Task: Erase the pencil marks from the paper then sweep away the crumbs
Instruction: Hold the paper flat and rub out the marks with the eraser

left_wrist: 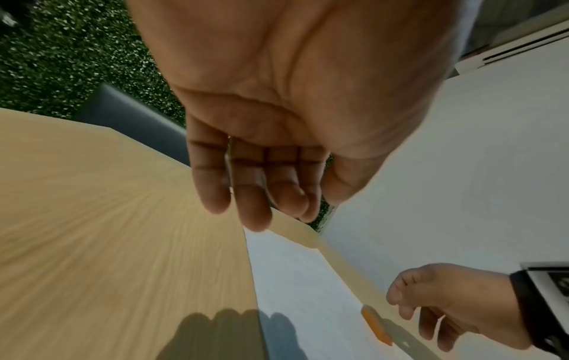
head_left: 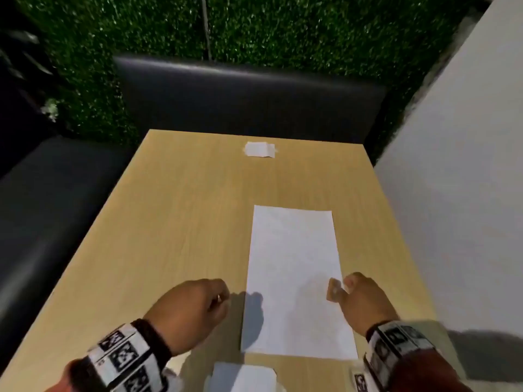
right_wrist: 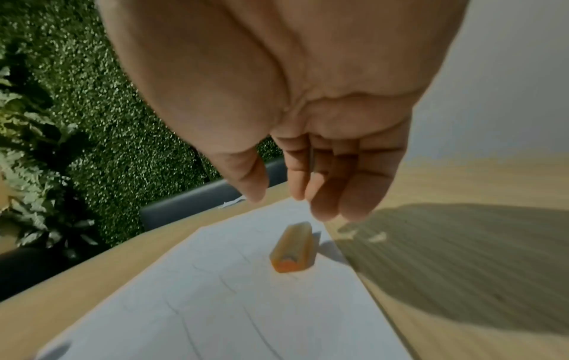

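A white sheet of paper (head_left: pixel 294 278) lies on the wooden table (head_left: pixel 175 222), right of centre. Faint pencil lines (right_wrist: pixel 246 316) cross it in the right wrist view. A small orange eraser (head_left: pixel 334 290) lies on the sheet near its right edge, also seen as the eraser (right_wrist: pixel 292 251) and the eraser (left_wrist: pixel 377 325). My right hand (head_left: pixel 351 287) hovers just right of it, fingers (right_wrist: pixel 326 204) relaxed above it, holding nothing. My left hand (head_left: pixel 220 298) hangs over the table left of the paper, fingers (left_wrist: pixel 252 207) loosely curled and empty.
A small white scrap (head_left: pixel 259 149) lies near the table's far edge. Another white piece (head_left: pixel 246 377) sits at the near edge. Dark padded benches (head_left: pixel 249 100) stand behind and to the left, a white wall (head_left: pixel 452 193) rises on the right, and green foliage covers the back.
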The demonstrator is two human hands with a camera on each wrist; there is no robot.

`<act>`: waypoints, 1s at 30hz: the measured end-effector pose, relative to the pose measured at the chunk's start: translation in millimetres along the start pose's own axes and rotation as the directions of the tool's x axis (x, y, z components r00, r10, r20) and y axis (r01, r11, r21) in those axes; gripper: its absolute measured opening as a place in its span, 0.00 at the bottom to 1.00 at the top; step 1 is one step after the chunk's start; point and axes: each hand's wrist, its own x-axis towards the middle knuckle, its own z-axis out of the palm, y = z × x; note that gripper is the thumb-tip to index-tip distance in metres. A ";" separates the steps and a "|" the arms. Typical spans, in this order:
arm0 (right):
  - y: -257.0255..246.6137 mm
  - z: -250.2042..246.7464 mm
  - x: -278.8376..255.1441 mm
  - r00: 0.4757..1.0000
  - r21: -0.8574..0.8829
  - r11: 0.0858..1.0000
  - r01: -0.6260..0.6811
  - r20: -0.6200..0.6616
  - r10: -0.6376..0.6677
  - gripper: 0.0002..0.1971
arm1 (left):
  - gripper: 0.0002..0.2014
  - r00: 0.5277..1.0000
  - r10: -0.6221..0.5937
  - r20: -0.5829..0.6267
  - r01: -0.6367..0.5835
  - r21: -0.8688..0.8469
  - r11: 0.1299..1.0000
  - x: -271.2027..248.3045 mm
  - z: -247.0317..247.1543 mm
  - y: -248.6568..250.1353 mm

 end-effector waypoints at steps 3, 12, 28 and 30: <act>4.5 20.0 13.5 0.999 -0.062 0.998 0.033 0.000 -0.033 0.24 | 0.06 0.994 0.033 -0.103 -0.034 -0.016 0.999 36.1 10.5 0.9; 30.7 50.9 5.4 0.941 -0.198 0.922 0.334 0.009 -0.339 0.27 | 0.33 1.000 0.017 0.010 -0.018 0.103 0.995 130.7 46.8 5.8; 17.5 25.5 -29.6 0.950 -0.063 0.948 0.311 0.039 -0.309 0.28 | 0.44 0.993 0.027 0.114 -0.043 0.147 0.988 110.8 82.0 7.0; -4.8 16.3 -12.4 0.932 -0.030 0.931 0.363 0.017 -0.363 0.21 | 0.45 0.993 0.038 0.108 -0.049 0.093 0.994 112.1 83.1 7.2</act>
